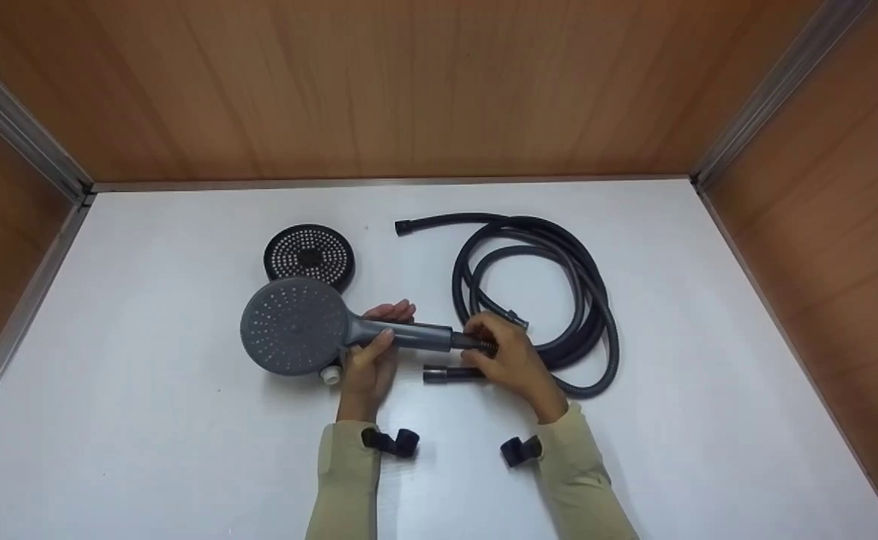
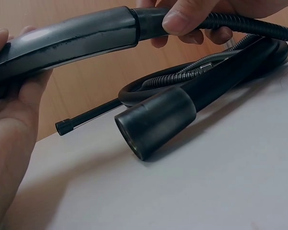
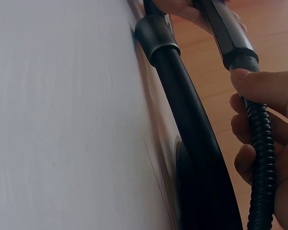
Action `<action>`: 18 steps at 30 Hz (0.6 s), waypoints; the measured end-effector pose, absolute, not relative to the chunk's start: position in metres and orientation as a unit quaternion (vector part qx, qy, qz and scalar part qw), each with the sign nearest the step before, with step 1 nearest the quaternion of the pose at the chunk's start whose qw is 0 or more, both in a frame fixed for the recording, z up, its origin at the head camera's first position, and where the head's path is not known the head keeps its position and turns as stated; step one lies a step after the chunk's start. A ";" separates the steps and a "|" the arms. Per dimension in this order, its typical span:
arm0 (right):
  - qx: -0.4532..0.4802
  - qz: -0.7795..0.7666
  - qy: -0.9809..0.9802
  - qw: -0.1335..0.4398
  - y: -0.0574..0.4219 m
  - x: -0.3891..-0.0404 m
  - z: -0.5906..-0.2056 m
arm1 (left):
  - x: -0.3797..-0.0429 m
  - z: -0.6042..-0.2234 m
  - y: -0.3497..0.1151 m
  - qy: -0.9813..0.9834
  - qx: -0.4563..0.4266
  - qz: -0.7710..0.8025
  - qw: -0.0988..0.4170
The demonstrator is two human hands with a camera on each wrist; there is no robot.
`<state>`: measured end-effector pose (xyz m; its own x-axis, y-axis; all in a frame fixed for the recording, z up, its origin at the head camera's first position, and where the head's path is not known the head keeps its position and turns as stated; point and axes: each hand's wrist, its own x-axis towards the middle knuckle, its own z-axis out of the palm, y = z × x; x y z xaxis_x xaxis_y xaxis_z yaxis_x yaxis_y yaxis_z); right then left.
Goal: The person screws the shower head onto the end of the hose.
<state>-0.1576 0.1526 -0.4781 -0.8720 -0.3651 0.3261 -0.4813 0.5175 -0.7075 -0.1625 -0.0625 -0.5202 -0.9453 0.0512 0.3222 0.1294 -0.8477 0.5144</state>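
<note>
My left hand (image 1: 367,371) holds a grey shower head (image 1: 292,326) by its handle, thumb on top and fingers behind. Its round, perforated face points up in the head view. At the handle's lower end, my right hand (image 1: 512,356) pinches the connector (image 2: 151,23) of a dark ribbed hose (image 3: 261,143) between thumb and fingers. The connector sits right at the handle's end; the joint inside is hidden. Below the right hand lies the wide end fitting (image 2: 156,122) of a smooth black hose (image 3: 187,100).
Behind the grey shower head lies a second, black shower head (image 1: 310,251), partly covered. Coiled hoses (image 1: 596,300) lie to the right on the white table (image 1: 184,465); one narrow hose end (image 1: 405,227) points left. Wooden panels (image 1: 409,90) enclose the back and sides.
</note>
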 end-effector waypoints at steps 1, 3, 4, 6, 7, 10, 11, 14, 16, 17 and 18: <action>0.244 0.424 -0.869 0.069 0.153 -0.158 -0.478 | -0.162 -0.520 -0.063 -0.275 -0.162 -0.947 0.021; 0.245 0.420 -0.871 0.069 0.153 -0.157 -0.478 | -0.162 -0.519 -0.063 -0.276 -0.161 -0.947 0.022; 0.244 0.419 -0.872 0.068 0.153 -0.157 -0.478 | -0.162 -0.519 -0.063 -0.275 -0.162 -0.947 0.023; 0.243 0.420 -0.872 0.069 0.153 -0.157 -0.478 | -0.162 -0.520 -0.062 -0.274 -0.164 -0.947 0.024; 0.244 0.421 -0.871 0.070 0.153 -0.157 -0.478 | -0.162 -0.520 -0.062 -0.273 -0.166 -0.947 0.024; 0.249 0.422 -0.868 0.076 0.153 -0.157 -0.479 | -0.162 -0.521 -0.062 -0.268 -0.171 -0.948 0.024; 0.252 0.422 -0.867 0.079 0.153 -0.157 -0.479 | -0.162 -0.521 -0.062 -0.265 -0.172 -0.948 0.024; 0.258 0.422 -0.865 0.085 0.153 -0.157 -0.479 | -0.162 -0.520 -0.062 -0.255 -0.178 -0.950 0.022; 0.259 0.423 -0.864 0.086 0.153 -0.157 -0.479 | -0.163 -0.520 -0.062 -0.250 -0.182 -0.951 0.021; 0.259 0.423 -0.864 0.086 0.153 -0.157 -0.479 | -0.163 -0.520 -0.062 -0.248 -0.184 -0.951 0.020; 0.260 0.424 -0.863 0.086 0.153 -0.157 -0.479 | -0.162 -0.520 -0.062 -0.245 -0.185 -0.952 0.019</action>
<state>-0.1575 0.1534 -0.4789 -0.8506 -0.3757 0.3679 -0.5208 0.5054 -0.6880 -0.1625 -0.0621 -0.5200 -0.9307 0.0541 0.3616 0.1273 -0.8793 0.4590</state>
